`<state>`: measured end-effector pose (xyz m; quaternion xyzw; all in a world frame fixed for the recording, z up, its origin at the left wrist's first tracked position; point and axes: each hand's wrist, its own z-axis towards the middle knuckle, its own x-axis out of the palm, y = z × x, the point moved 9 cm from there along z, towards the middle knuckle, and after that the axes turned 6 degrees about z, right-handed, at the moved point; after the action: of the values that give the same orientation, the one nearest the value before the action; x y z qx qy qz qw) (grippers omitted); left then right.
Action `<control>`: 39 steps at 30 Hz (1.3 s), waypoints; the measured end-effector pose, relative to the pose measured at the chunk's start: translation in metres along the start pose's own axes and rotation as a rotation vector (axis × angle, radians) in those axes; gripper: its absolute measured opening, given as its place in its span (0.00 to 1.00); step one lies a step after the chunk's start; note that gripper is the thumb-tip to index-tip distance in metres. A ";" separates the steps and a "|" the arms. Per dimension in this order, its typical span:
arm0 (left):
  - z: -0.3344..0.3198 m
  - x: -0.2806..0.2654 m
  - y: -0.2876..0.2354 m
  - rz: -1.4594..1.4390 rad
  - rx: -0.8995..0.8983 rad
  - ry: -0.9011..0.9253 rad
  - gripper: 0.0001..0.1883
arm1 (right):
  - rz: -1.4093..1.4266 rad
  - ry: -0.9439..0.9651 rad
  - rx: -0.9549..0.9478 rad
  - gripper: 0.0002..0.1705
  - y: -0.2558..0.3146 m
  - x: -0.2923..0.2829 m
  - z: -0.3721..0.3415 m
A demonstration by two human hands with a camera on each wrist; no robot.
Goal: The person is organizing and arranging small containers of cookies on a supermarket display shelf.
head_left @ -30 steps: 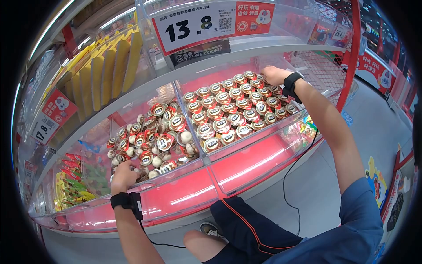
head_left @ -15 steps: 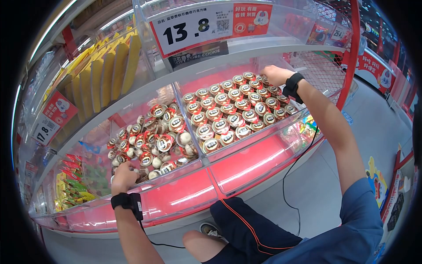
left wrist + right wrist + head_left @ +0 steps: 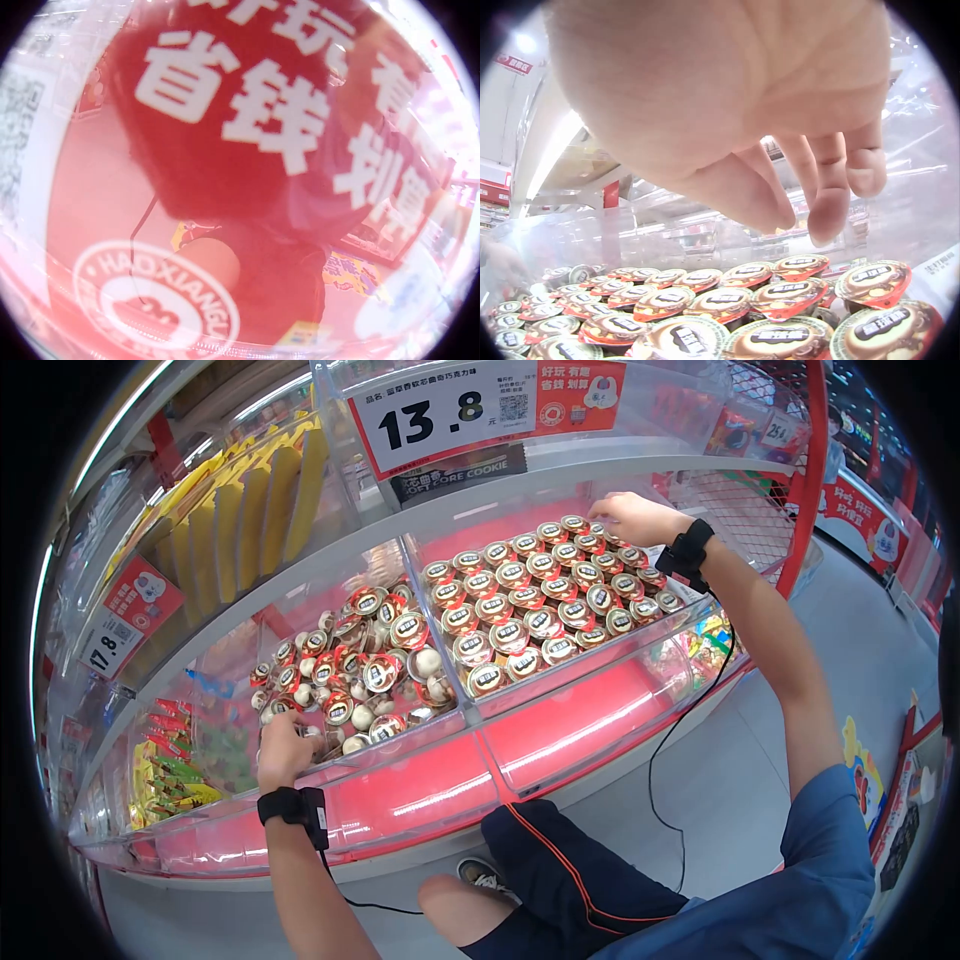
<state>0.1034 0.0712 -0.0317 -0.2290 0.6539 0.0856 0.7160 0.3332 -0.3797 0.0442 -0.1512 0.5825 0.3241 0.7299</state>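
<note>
Foil-lidded snack cups (image 3: 512, 575) stand in tidy rows in the right compartment of a clear bin. At their far right corner is my right hand (image 3: 640, 520); in the right wrist view its fingers (image 3: 829, 214) hang loosely down just over the lids, with nothing between them. Loose cups (image 3: 383, 673) lie jumbled in the left compartment, some on their sides or upside down with pale bottoms up. My left hand (image 3: 285, 748) is at that compartment's front left corner, beside the loose cups, its fingertips partly hidden. The left wrist view shows only a sign, no hand.
A clear divider (image 3: 432, 622) separates the compartments. Above hangs a price sign (image 3: 440, 422). Yellow packs (image 3: 245, 510) line the upper left shelf, and green and yellow bags (image 3: 165, 785) sit left of the bin. A thin cable (image 3: 652, 775) hangs from the right wrist.
The head view has shifted slightly. My right hand has lifted a little from the far corner cups. My left hand stays at the same corner, and the cups lie as before.
</note>
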 end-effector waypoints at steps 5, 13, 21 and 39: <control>0.001 -0.007 0.001 -0.181 0.063 -0.130 0.20 | 0.082 -0.225 -0.195 0.11 0.045 -0.024 -0.014; -0.008 -0.028 -0.007 -0.568 0.236 -0.249 0.20 | 0.863 0.035 -0.478 0.10 0.255 -0.020 -0.057; -0.007 -0.020 0.001 -0.924 0.194 -0.060 0.20 | 0.569 -0.052 -0.581 0.27 0.385 0.074 0.037; -0.002 -0.019 0.023 -0.994 0.050 -0.164 0.20 | 1.382 0.396 -0.276 0.11 0.366 0.089 0.059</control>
<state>0.0900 0.0937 -0.0182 -0.4879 0.4094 -0.2637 0.7244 0.1497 -0.0456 0.0337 0.1045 0.6201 0.7475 0.2141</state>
